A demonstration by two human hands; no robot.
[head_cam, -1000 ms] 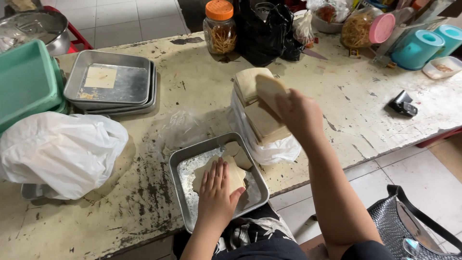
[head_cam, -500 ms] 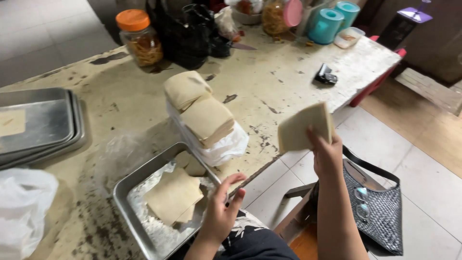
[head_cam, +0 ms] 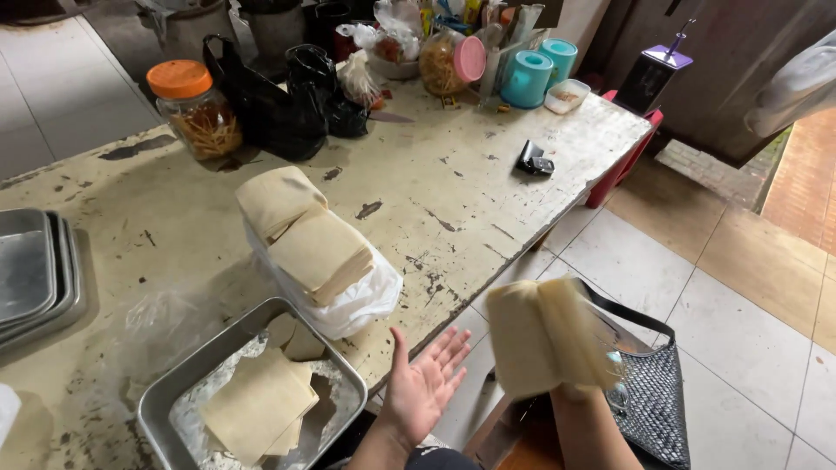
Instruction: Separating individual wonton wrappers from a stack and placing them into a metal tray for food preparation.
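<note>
My right hand (head_cam: 576,393) grips a thick stack of pale beige square sheets (head_cam: 547,336) and holds it off the table's front edge, above the tiled floor; the stack is blurred. My left hand (head_cam: 424,386) is open, palm up, fingers spread, just past the table edge and beside the metal tray (head_cam: 347,372). The tray holds flour and a few of the same sheets (head_cam: 261,406). Behind it, two taller stacks of sheets (head_cam: 306,232) rest on a white plastic bag.
A worn cream table (head_cam: 453,187) carries a jar with an orange lid (head_cam: 193,109), black bags (head_cam: 279,96), teal containers (head_cam: 538,71) and a small black object (head_cam: 533,159). Stacked trays (head_cam: 35,271) lie at left. A black woven bag (head_cam: 655,396) sits on the floor.
My right hand has swung the stack of sheets lower and farther from the table. My left hand has lifted off the tray's sheets and turned palm up at the table edge.
</note>
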